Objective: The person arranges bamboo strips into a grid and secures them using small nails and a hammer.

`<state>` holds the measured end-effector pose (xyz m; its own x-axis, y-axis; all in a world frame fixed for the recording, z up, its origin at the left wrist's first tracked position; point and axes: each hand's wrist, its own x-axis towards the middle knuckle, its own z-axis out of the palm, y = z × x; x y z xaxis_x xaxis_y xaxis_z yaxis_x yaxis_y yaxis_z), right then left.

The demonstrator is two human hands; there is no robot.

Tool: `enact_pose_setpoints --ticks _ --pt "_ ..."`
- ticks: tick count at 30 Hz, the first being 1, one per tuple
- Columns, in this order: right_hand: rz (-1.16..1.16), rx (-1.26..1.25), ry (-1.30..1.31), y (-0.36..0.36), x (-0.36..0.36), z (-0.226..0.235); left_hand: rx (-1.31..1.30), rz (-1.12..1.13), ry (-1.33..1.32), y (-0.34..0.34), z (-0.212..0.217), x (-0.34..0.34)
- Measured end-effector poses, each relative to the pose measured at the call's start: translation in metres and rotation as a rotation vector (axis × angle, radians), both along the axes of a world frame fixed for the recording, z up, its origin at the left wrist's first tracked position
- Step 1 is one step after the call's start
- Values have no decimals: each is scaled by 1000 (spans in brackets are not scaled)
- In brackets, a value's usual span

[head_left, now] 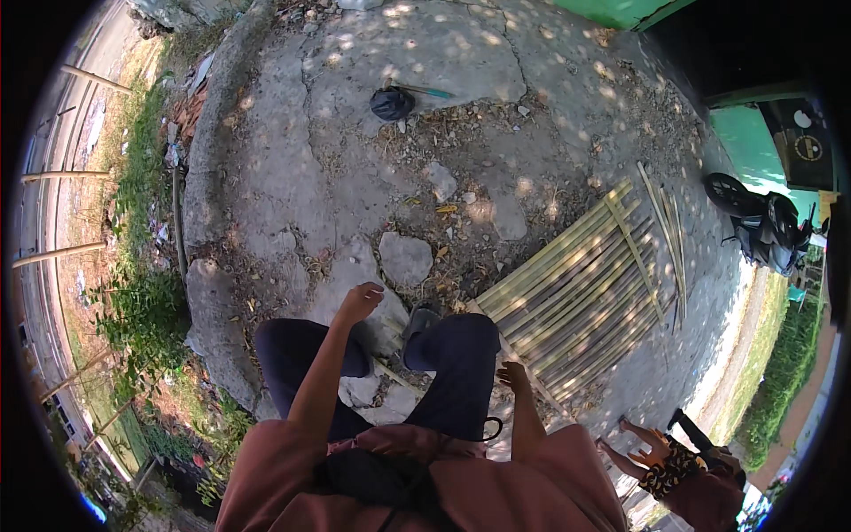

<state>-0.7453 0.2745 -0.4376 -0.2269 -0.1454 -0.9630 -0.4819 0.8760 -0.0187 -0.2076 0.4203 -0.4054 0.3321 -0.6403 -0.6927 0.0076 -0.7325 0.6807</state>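
My left hand (361,303) is raised over the inner side of my left knee, its fingers curled in and no object showing in them. My right hand (512,376) is beside my right thigh, fingers apart and holding nothing that I can see. Closest to it is a slatted panel (567,297) of split bamboo strips, lying on the ground to my right. One strip (634,248) crosses the slats near the far end, and a pole (530,372) runs along the near edge. Whether my right hand touches that pole I cannot tell.
Loose bamboo strips (669,235) lie beyond the panel. Ahead are a black plastic bag (392,104) and a tool with a teal handle (434,91). Flat stones (406,258) lie by my feet. A motorcycle (769,222) stands right; another person (683,470) is at lower right.
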Motion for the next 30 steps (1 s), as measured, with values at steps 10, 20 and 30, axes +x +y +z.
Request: enact_pose_setpoints --ticks 10,20,30 --pt "505 -744 289 52 -8 -243 -259 -264 -140 -54 -319 -54" --pt "373 -923 311 39 -20 -258 -231 -290 99 -78 -349 -107" --pt "243 -1028 154 43 -25 -257 -223 -400 191 -100 -340 -168"
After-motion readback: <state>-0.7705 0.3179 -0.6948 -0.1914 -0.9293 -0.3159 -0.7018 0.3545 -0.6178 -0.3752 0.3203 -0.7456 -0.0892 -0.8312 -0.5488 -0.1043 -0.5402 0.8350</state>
